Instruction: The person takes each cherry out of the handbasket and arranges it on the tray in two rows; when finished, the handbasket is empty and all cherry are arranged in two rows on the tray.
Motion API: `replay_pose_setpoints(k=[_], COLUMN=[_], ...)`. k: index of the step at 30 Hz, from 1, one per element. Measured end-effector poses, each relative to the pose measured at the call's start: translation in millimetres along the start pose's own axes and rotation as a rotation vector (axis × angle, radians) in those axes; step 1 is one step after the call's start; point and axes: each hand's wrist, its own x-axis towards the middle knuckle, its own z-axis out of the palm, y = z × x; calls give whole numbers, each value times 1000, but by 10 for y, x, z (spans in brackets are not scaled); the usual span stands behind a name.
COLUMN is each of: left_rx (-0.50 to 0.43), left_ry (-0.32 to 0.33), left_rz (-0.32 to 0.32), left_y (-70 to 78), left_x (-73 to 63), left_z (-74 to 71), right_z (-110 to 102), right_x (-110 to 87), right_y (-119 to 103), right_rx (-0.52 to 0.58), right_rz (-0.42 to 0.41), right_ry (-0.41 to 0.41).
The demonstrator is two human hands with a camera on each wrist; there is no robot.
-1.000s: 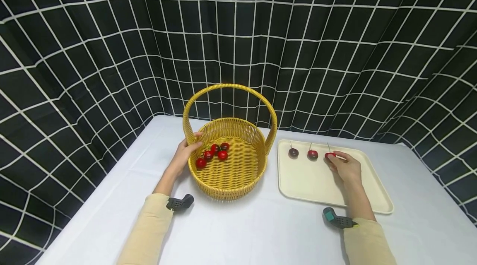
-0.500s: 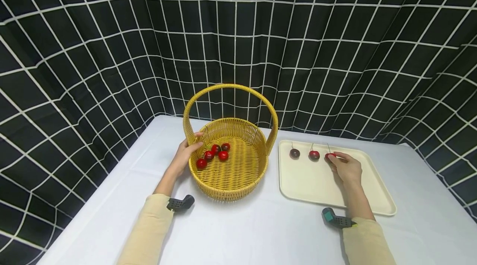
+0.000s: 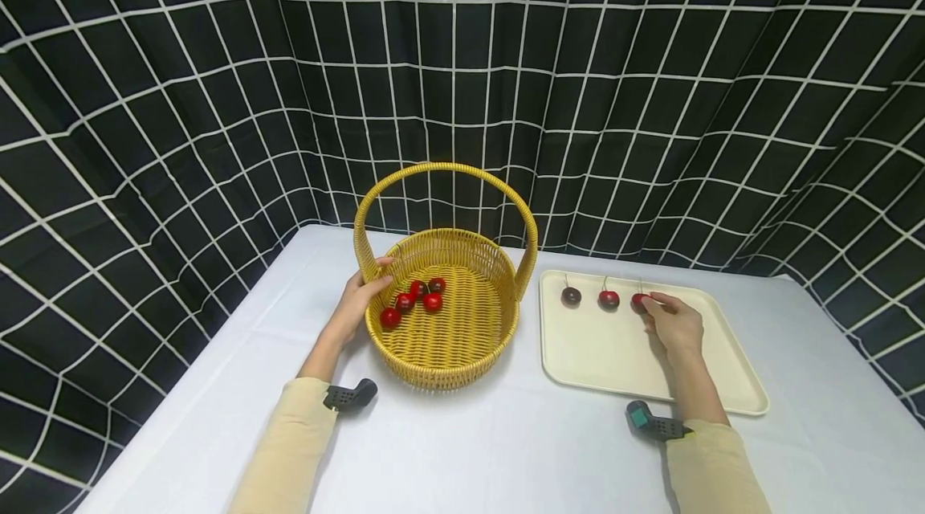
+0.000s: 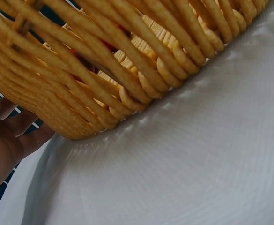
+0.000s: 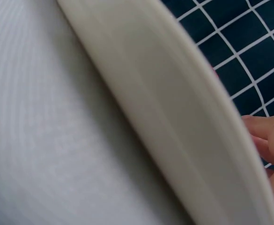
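Note:
On the white-covered table stands a yellow wicker basket (image 3: 442, 376) with a tall arched handle. Several red cherries (image 3: 432, 302) lie on the left side of its floor. My left hand (image 3: 354, 301) grips the basket's left side at the foot of the handle, fingers over the rim. In the left wrist view the weave (image 4: 127, 70) hides part of that hand. To the right, my right hand (image 3: 674, 323) pinches a dark red cherry (image 3: 639, 301) with its stem up, on the cream tray (image 3: 600, 357). Two other cherries, one dark (image 3: 571, 296) and one red (image 3: 609, 300), sit left of it.
The tray's raised edge (image 5: 174, 103) fills much of the right wrist view. A black curtain with a white grid (image 3: 462, 80) hangs behind the table and along both sides. Each wrist wears a dark strap-on device (image 3: 350, 395).
My right hand has shifted very slightly right, and the stem of the cherry at its fingertips now stands straighter. My left hand and the basket stay in place.

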Motion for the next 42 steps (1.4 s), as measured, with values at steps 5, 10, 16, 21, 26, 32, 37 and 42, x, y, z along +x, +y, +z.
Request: replay_pose_setpoints(k=[5, 10, 16, 21, 26, 32, 37, 42], left_rx=[1, -2, -15, -15, -18, -19, -20, -37], left_ry=[-3, -5, -3, 0, 0, 3, 3, 2], left_rz=[-5, -2, 0, -7, 1, 9, 7, -10], left_y=[-9, -14, -19, -22, -18, -5, -34, -65], left_x=[-4, 5, 9, 8, 11, 9, 31, 39], left_z=[-2, -4, -3, -3, 1, -5, -27, -27], right_z=[8, 12, 14, 20, 11, -26, -41, -23], right_x=[20, 18, -22, -8, 19, 39, 64, 70], right_y=[16, 15, -32, -70, -99, -93, -74, -84], right_rx=[40, 54, 26, 3, -10, 16, 74, 20], right_rz=[15, 26, 34, 34, 51, 67, 64, 50], right_ry=[12, 45, 87, 97, 73, 4, -13, -18])
